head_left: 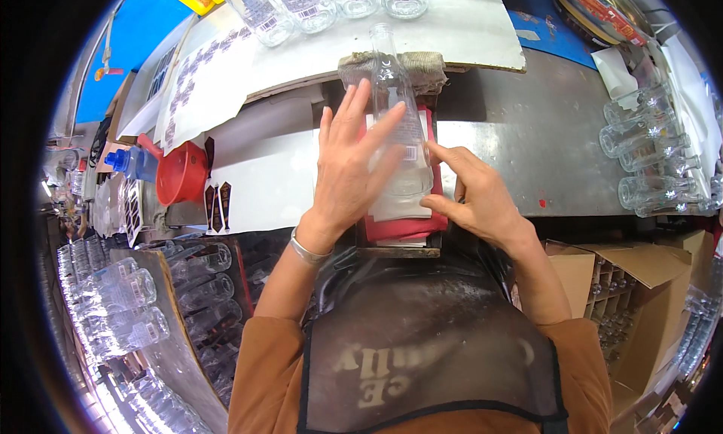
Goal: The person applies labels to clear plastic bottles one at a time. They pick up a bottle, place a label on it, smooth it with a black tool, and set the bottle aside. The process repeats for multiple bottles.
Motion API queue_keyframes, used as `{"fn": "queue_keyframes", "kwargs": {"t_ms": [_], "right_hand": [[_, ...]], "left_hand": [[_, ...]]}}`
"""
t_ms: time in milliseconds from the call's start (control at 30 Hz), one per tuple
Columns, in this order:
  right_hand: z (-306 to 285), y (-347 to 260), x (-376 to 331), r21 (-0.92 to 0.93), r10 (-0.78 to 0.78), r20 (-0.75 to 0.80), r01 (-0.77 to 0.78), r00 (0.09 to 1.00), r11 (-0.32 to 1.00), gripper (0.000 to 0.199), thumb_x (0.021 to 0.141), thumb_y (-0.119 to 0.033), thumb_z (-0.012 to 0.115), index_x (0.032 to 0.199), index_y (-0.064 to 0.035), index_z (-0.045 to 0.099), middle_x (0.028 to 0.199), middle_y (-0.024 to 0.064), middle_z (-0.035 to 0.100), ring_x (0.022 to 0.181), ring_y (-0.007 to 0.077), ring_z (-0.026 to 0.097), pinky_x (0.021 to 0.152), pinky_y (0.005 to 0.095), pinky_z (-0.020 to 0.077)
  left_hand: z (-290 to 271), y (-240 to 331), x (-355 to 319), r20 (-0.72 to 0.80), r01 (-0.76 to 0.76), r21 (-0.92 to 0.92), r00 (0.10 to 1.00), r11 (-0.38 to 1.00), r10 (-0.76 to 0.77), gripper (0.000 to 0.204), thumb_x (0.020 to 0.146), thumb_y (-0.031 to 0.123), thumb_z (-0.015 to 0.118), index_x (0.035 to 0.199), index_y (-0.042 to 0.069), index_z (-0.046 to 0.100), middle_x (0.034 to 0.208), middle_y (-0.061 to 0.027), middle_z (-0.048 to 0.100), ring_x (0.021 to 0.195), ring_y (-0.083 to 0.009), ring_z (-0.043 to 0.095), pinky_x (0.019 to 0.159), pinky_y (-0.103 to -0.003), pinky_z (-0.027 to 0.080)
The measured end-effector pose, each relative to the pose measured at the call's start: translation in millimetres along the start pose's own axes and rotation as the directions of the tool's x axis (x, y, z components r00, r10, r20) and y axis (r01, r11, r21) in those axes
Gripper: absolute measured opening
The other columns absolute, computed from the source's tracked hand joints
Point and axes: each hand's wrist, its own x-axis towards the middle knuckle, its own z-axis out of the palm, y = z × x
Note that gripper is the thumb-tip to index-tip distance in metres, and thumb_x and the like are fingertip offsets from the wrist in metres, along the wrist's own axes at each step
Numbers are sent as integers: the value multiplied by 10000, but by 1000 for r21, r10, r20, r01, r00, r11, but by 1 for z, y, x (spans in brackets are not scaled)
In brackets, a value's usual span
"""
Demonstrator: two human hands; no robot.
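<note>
A clear glass bottle (392,87) with a printed label lies in front of me, its neck pointing away over a rolled grey cloth (437,63). Beneath its body is a pad of white sheets and red cloth (407,229) on a narrow stand. My left hand (350,159) is open, fingers spread flat over the bottle's left side and label; its lower fingers are blurred. At the bottle's base end, my right hand (478,197) is curled, with thumb and forefinger against its right edge. The other right fingers are partly hidden.
Several labelled bottles (309,12) stand on the white board beyond. Printed sheets (203,80) and a red scoop (183,174) are on the left. More bottles (640,140) lie on the metal table at right. An open carton (640,268) holds bottles below.
</note>
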Motion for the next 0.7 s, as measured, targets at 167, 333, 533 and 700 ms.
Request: {"fn": "queue_keyframes", "kwargs": {"t_ms": [167, 333, 533, 700], "right_hand": [[-16, 1, 9, 290, 226, 98, -245, 969, 925, 459, 907, -115, 708, 1330, 15, 584, 1161, 32, 663, 608, 35, 472, 572, 234, 440], [-1, 16, 35, 453, 279, 42, -267, 959, 851, 427, 999, -275, 618, 1299, 29, 609, 1120, 58, 681, 689, 66, 560, 636, 226, 479], [11, 15, 49, 368, 201, 7, -189, 980, 910, 515, 969, -316, 676, 1321, 49, 583, 1009, 79, 674, 688, 61, 565, 640, 238, 477], [11, 12, 47, 442, 226, 50, -224, 973, 869, 556, 938, -278, 726, 1343, 60, 552, 909, 50, 650, 650, 45, 544, 602, 234, 465]], "left_hand": [[11, 2, -10, -53, 100, -176, 992, 979, -111, 531, 878, 156, 713, 1396, 130, 596, 1562, -221, 381, 1414, -394, 415, 1165, -553, 282], [3, -5, -4, -17, 146, -496, 984, 856, -178, 460, 955, 54, 603, 1411, 108, 587, 1571, -200, 380, 1408, -323, 447, 1106, -398, 406], [14, -9, -9, -25, 99, -464, 992, 880, -125, 492, 924, 62, 665, 1407, 117, 593, 1547, -195, 405, 1363, -329, 491, 1103, -411, 417], [16, -8, -10, -29, 95, -470, 992, 878, -123, 502, 913, 66, 681, 1405, 111, 593, 1544, -199, 406, 1352, -341, 502, 1105, -421, 419]]}}
